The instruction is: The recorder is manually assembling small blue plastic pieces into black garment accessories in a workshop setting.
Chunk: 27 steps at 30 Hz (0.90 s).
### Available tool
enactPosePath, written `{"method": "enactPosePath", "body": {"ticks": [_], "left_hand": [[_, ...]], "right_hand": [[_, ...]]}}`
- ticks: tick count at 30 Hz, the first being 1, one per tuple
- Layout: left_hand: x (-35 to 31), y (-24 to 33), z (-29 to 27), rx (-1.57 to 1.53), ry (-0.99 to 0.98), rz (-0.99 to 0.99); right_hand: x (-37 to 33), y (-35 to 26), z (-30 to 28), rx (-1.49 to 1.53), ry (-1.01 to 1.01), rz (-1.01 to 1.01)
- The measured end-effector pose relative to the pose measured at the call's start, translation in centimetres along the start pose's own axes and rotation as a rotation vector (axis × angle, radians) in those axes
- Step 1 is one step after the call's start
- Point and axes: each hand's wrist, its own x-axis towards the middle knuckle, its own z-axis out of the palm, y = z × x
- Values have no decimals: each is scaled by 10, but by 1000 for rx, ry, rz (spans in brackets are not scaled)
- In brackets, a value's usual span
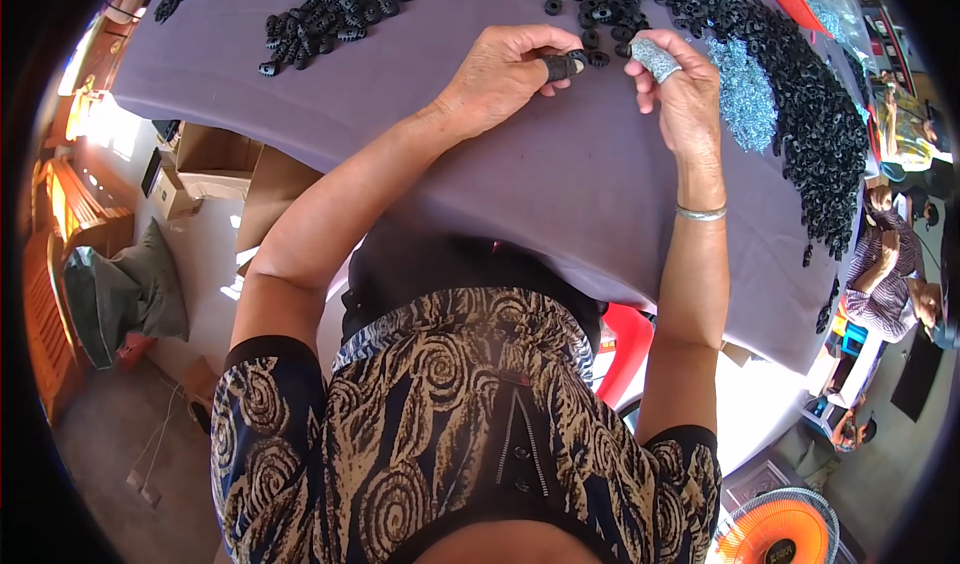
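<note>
My left hand (500, 69) pinches a small black ring-shaped part (563, 63) between thumb and fingers, just above the purple table cover (540, 184). My right hand (685, 94) is beside it, a grey fabric guard (655, 59) wrapped over its fingertip; whether it grips anything I cannot tell. A few loose black rings (595, 49) lie on the cloth right behind the two hands. A silver bangle (700, 212) circles my right wrist.
A long heap of black rings (800, 104) runs along the right side, with a pile of small silvery pieces (745, 99) against it. Another cluster of black rings (335, 14) lies far left. Cardboard boxes (215, 154) stand on the floor left; an orange fan (780, 529) lower right; people sit at right.
</note>
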Motion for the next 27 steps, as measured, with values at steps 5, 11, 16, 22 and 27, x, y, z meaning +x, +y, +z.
{"method": "enactPosePath", "body": {"ticks": [5,11,16,22,27], "left_hand": [[0,1,0,-38,19,-18],[-1,0,-2,-27,-29,24],[-3,6,0,4,-10,-19],[2,3,2,46,-30,10],[-3,6,2,63,17,-5]], "right_hand": [[-1,-4,-7,-594,-184,-36],[1,-4,-10,-813,-38,-101],[12,-4,-69,-580,86,-261],[0,-13,-88,-680,-145,33],[3,-3,-58,-899,-165,-49]]}}
